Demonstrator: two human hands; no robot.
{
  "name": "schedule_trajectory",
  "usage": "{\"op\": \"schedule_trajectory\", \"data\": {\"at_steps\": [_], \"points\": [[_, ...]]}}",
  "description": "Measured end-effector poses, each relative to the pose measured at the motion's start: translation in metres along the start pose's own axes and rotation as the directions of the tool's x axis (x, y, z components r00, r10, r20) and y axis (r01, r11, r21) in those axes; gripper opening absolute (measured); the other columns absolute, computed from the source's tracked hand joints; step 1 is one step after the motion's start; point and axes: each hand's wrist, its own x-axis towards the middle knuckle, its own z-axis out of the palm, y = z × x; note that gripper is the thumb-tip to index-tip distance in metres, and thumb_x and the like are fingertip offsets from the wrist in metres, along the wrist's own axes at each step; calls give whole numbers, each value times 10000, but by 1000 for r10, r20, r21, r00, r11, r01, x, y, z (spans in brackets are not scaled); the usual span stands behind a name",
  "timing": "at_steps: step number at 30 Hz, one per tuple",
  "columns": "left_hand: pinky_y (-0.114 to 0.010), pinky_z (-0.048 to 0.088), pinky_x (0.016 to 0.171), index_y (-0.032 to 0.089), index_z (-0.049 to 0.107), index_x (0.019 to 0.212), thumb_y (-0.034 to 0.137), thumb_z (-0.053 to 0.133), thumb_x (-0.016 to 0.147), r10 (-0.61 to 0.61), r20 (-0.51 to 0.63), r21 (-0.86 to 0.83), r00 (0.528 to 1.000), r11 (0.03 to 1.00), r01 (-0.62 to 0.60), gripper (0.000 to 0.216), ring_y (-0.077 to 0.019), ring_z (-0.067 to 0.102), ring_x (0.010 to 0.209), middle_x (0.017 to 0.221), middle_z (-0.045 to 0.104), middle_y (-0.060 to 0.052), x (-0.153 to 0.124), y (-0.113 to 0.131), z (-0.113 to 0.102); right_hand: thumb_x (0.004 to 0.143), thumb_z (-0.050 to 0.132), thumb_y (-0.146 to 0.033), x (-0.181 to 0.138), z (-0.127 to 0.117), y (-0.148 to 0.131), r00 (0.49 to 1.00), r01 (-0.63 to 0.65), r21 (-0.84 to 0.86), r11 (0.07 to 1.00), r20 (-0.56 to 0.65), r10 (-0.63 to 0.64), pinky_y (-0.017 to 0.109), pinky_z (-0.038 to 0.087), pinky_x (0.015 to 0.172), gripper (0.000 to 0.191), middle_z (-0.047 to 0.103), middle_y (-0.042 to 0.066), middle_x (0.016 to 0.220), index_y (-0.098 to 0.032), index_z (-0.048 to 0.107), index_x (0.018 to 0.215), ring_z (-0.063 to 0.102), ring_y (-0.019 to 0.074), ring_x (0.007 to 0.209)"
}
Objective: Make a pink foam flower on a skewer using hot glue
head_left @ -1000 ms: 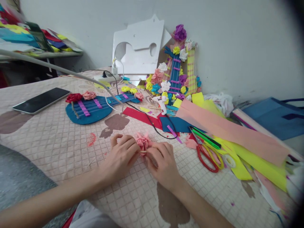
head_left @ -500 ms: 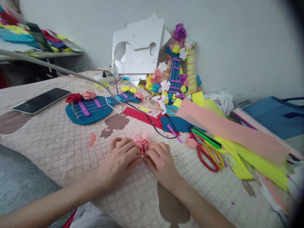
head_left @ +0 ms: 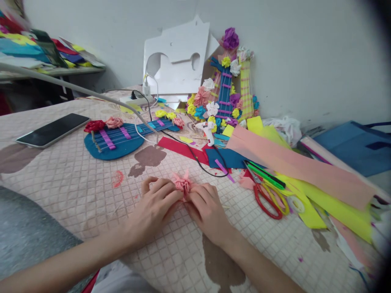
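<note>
A pink crepe-paper flower (head_left: 182,183) with pointed petals sits between my two hands, low over the quilted tablecloth. My left hand (head_left: 159,203) pinches its near left side with bent fingers. From the right, my right hand (head_left: 206,207) grips the flower's near right edge, fingertips almost meeting those of the left. The fingertips hide the flower's base. A thin pale stick (head_left: 226,206) shows just right of my right hand. Beyond them lies a blue paper guitar (head_left: 122,148) with strings, purple strips and paper flowers.
Red-handled scissors (head_left: 267,201), a green utility knife (head_left: 265,175) and tape (head_left: 295,204) lie at right beside pink crepe paper (head_left: 293,167). A white glue gun (head_left: 207,131) trails a black cord. A phone (head_left: 53,129) lies at left. Flower-covered paper guitars (head_left: 226,91) lean against the wall.
My fingers have shifted slightly on the flower's near edge, and the thin stick seen between the fingertips earlier is now hidden there. The hands otherwise stay in place.
</note>
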Motion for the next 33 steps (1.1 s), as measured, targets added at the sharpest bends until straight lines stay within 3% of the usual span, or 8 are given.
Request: {"op": "schedule_trajectory", "data": {"at_steps": [10,21,33], "points": [[-405,239,915,224,609,858,224,460,930,4,-5,-35,1000,999,-4,166,-183,531,886,861,643,6,1,-1,0,930,468,-197,-2,2,-2,999,11,-11,1000,-33,-11,369,379,812,108,613,52,902,-168,567,899,508,200,944],[-395,243,916,234,620,857,214,524,901,0,8,-58,1000,998,0,108,-191,518,933,883,646,9,-1,-2,1,921,466,-182,-4,3,-3,1000,-8,-8,1000,18,8,374,372,799,108,600,47,885,-184,564,875,492,207,950],[-402,210,946,229,592,908,190,423,935,-2,-1,-27,1000,1000,2,175,-189,510,953,922,637,-11,-3,0,1,918,458,-152,-3,3,-3,999,-14,-22,1000,32,15,367,377,788,113,601,49,918,-179,558,871,490,200,940]]}}
